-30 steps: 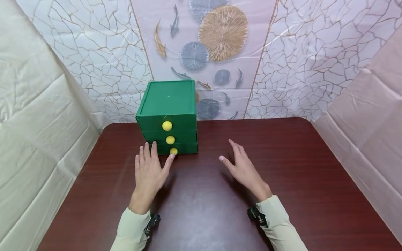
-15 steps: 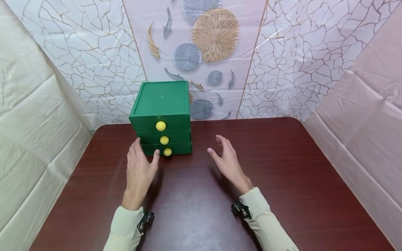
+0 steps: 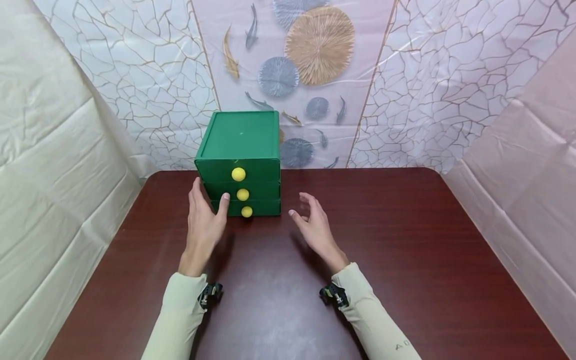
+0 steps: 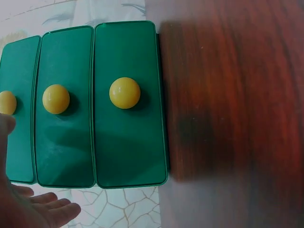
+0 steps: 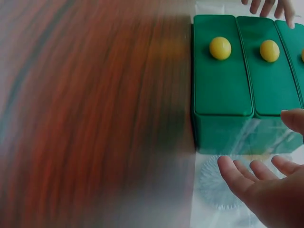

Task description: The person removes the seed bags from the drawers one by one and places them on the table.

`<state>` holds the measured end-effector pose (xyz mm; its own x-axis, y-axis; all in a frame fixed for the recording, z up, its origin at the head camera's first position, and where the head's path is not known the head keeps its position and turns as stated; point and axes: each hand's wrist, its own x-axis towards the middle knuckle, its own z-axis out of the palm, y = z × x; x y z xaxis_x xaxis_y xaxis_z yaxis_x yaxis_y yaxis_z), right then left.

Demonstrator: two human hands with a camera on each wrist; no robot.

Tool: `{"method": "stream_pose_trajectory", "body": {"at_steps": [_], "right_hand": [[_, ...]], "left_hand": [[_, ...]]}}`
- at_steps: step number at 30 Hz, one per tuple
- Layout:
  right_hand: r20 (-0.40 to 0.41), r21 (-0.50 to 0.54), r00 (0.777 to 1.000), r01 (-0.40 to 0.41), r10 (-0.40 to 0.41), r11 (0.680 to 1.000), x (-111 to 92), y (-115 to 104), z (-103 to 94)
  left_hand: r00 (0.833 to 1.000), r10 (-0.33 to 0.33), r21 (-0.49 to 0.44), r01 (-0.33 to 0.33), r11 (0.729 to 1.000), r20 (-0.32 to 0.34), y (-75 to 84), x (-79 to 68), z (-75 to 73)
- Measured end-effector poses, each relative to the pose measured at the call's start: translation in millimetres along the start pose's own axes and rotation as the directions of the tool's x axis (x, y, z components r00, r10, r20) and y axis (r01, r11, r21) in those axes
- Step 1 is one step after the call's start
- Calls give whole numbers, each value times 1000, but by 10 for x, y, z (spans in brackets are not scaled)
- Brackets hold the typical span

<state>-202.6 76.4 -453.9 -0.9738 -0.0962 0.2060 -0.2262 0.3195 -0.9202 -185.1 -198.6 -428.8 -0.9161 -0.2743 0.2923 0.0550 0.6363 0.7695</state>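
A green drawer box [image 3: 243,137] with three drawers, each with a round yellow knob [image 3: 238,174], stands at the back of the table, left of the middle. All its drawers are closed. My left hand [image 3: 204,220] is at the box's front left corner, fingers along the left side and thumb in front; whether it touches the box I cannot tell. To the right of the box, my right hand [image 3: 315,230] hovers with relaxed, slightly bent fingers, apart from it and holding nothing. The left wrist view shows the knobs [image 4: 125,93] close by.
The dark red-brown table [image 3: 405,250] extends to the right and in front of the box. Behind it hangs a patterned backdrop [image 3: 427,90]. Pale cloth walls [image 3: 54,175] stand at both sides. A small black camera [image 3: 209,295] sits on each wrist.
My left hand has moved forward, from in front of the box to its left front corner. My right hand has come left, closer to the box. The head view has shifted slightly.
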Motion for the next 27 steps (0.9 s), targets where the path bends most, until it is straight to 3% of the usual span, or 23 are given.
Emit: {"method": "stream_pose_trajectory", "body": {"at_steps": [5, 9, 16, 27], "right_hand": [[44, 40, 998, -40, 39, 998, 53, 9, 77], [35, 82, 997, -67, 64, 994, 87, 27, 136], [75, 153, 995, -71, 60, 986, 150, 37, 258], [145, 44, 986, -92, 84, 995, 232, 47, 287]], "left_hand": [[1000, 23, -51, -24, 998, -21, 37, 73, 23], [998, 50, -104, -54, 993, -36, 48, 127, 36], [994, 83, -200, -97, 975, -78, 44, 203, -2], [989, 120, -273, -138, 952, -84, 21, 339, -3]]}}
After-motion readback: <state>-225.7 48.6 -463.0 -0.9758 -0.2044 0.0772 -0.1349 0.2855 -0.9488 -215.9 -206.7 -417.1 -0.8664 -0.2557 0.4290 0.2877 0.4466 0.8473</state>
